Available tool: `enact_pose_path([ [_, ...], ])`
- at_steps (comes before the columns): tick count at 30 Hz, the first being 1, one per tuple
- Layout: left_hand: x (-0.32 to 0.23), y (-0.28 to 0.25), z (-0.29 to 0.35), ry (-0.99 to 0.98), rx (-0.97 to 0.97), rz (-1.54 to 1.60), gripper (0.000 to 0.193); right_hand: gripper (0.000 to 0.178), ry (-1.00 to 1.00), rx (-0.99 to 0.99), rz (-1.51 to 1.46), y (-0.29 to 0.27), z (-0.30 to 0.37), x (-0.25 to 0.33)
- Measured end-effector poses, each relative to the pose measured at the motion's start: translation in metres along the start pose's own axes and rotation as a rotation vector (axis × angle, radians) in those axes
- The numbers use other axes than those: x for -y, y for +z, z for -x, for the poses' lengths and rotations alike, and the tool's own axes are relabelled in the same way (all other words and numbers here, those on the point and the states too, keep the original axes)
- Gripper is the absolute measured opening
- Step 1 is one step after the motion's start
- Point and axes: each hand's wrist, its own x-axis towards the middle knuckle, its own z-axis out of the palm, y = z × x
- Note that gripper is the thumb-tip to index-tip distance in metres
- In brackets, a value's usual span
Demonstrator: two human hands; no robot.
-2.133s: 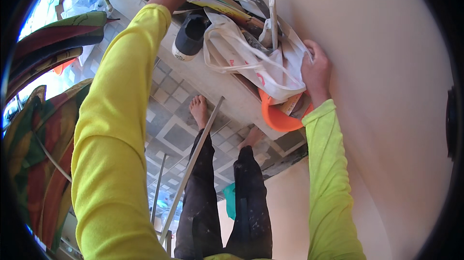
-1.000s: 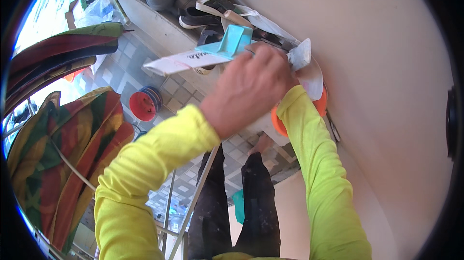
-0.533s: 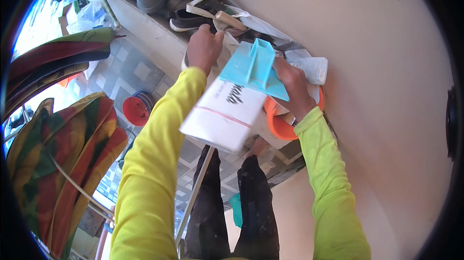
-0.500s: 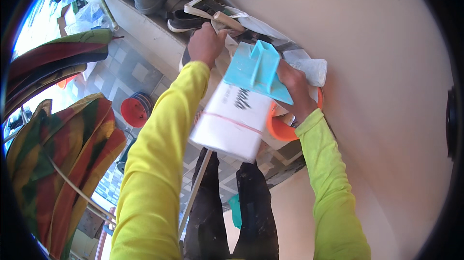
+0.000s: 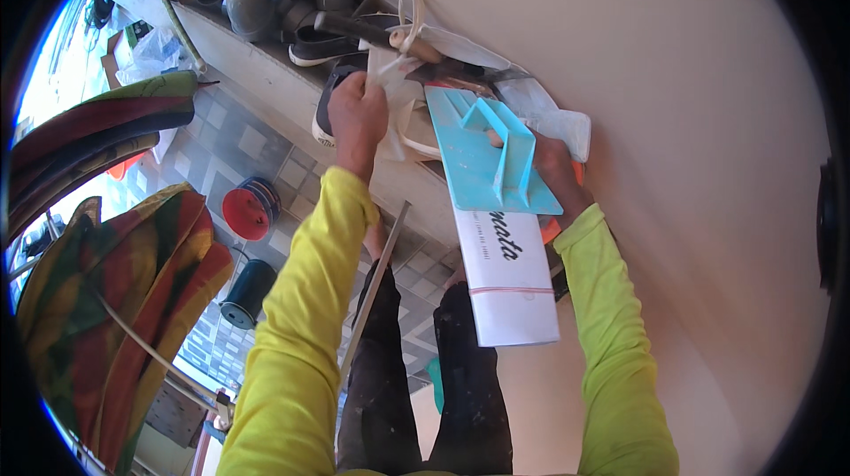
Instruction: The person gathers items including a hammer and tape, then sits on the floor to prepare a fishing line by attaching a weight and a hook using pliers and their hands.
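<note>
Blue plastic float [image 5: 491, 153], white sleeve on its lower half, long axis 11-to-5, lies centre frame. Right hand [image 5: 553, 173] clamped on its handle at 3 o'clock. Left hand [image 5: 357, 117], 9 o'clock of it, probably pinching the white bag [image 5: 398, 113] on the ledge [image 5: 266, 91].

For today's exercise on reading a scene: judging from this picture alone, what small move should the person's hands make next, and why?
Probably the right hand should lift the blue trowel clear of the ledge. Its grip is already closed on the trowel's handle, the white sleeve hangs past the ledge edge, and the left hand is pinching the white plastic bag, seemingly holding back the clutter.
</note>
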Motion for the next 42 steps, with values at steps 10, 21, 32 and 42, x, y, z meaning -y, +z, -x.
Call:
enact_pose_path([
  [10, -0.041, -0.009, 0.091, -0.061, 0.087, 0.486, 0.028, 0.028, 0.246, -0.078, -0.457, -0.012, 0.063, -0.023],
  [21, -0.025, 0.001, 0.107, -0.305, 0.129, 0.609, 0.041, 0.036, 0.216, 0.020, -0.226, -0.019, 0.059, -0.016],
  [32, -0.030, -0.001, 0.096, -0.141, 0.098, 0.737, 0.042, 0.021, -0.214, 0.446, 0.631, -0.076, 0.028, 0.058],
  [42, -0.015, 0.002, 0.088, -0.088, 0.094, 0.756, 0.031, 0.042, -0.347, 0.308, 0.652, -0.027, -0.116, 0.071],
])
